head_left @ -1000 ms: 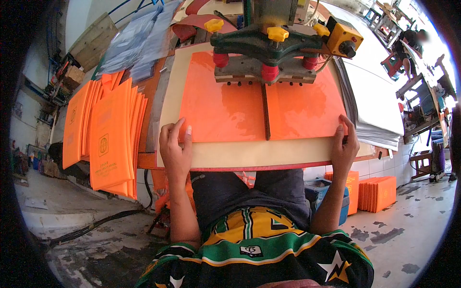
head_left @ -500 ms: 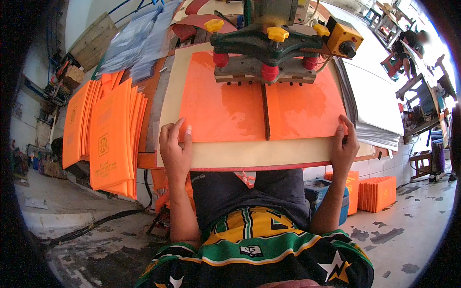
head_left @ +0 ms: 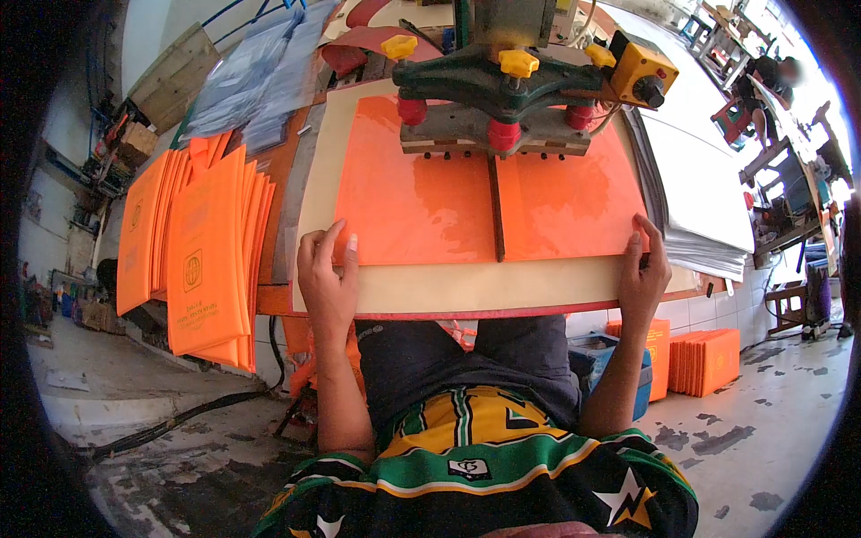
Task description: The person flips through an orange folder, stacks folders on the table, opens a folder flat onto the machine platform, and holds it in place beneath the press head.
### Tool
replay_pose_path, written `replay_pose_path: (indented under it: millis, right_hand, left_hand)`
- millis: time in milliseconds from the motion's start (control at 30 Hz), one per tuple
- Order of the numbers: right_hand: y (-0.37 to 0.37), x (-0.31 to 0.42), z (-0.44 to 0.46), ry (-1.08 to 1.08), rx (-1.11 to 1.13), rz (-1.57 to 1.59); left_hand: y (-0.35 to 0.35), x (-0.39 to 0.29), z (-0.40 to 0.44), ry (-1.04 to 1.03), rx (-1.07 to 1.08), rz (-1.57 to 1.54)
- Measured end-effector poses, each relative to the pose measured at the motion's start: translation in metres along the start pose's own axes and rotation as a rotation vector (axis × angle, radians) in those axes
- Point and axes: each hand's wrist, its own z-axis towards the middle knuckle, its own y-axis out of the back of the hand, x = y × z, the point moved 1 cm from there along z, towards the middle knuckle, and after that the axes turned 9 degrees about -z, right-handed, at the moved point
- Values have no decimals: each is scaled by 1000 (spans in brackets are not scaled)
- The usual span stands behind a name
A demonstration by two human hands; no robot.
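A glossy orange plastic cover [head_left: 413,211] lies flat on a cream board [head_left: 430,289] under a press head [head_left: 502,99]. A narrow dark bar [head_left: 497,211] runs down the cover's middle from the press. At the cover's near left corner is my left hand [head_left: 330,273], its fingers bent and thumb and index finger on the edge. My right hand [head_left: 646,267] pinches the near right corner in a similar way. The undersides of both corners are hidden.
Printed orange covers [head_left: 206,269] stand stacked at the left, below clear plastic sheets [head_left: 251,81]. A yellow control box [head_left: 642,72] is beside the press. White sheets [head_left: 695,188] are piled at the right. More orange covers [head_left: 704,363] stand on the floor; a person [head_left: 767,90] is far right.
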Motion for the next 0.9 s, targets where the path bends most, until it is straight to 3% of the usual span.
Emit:
replay_pose_path:
  millis: [167,267,467,667,900]
  right_hand:
    - [-3,-6,-1,55,-38,-22]
    - [-2,-5,-1,-39,11,7]
    - [-1,-4,0,53,-38,-20]
    - [1,2,-1,-66,35,17]
    - [0,0,-1,-37,19,17]
  left_hand:
    - [-1,2,0,-13,-4,5]
    - [-1,1,0,-4,-1,6]
    - [0,1,0,-5,-1,3]
    - [0,0,0,-21,-12,1]
    - [-1,1,0,-11,-15,-16]
